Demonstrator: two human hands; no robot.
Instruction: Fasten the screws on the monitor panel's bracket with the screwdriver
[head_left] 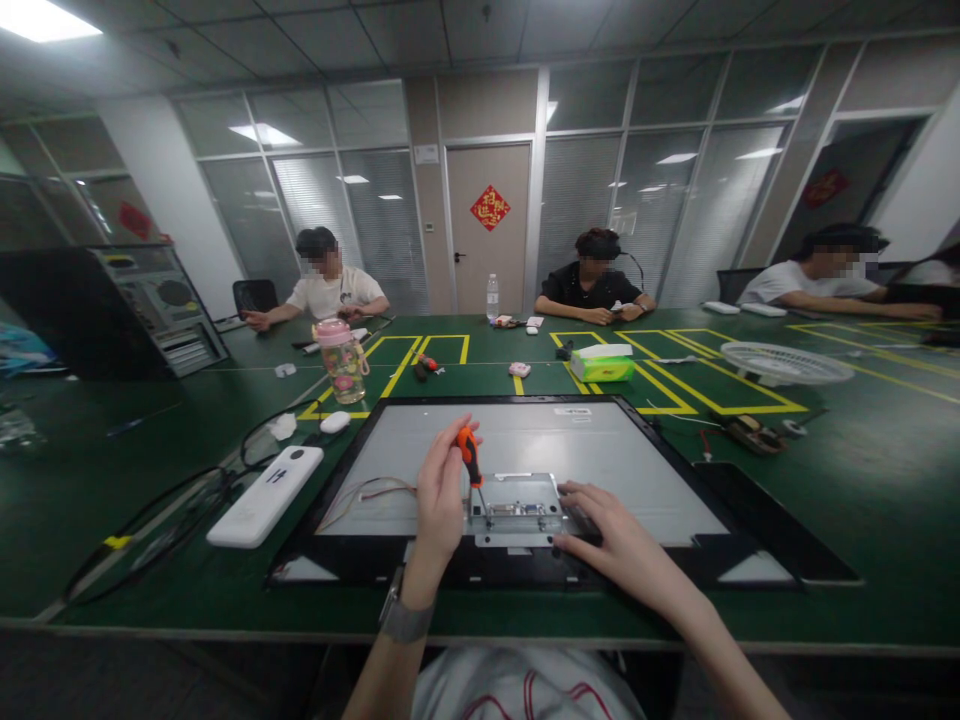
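Note:
A large flat display panel [637, 470] lies back side up on the table in front of me. On its near middle sits a metal bracket [525, 488] with a row of connector ports. My left hand [441, 490] is closed around an orange and black screwdriver [469, 455], whose shaft slants down to the bracket's left front part. Whether the tip sits in a screw is too small to tell. My right hand [611, 535] rests with fingers spread at the bracket's right edge, holding nothing. Thin wires [367, 490] run across the panel left of the bracket.
A white power bank [266, 497] and black cables [180, 520] lie on the left, with a pink-lidded bottle [341, 360] behind. A black flat panel [772, 520] lies at right. Beyond are a tissue pack [602, 364] and a white round frame [787, 362]. Several people sit across the table.

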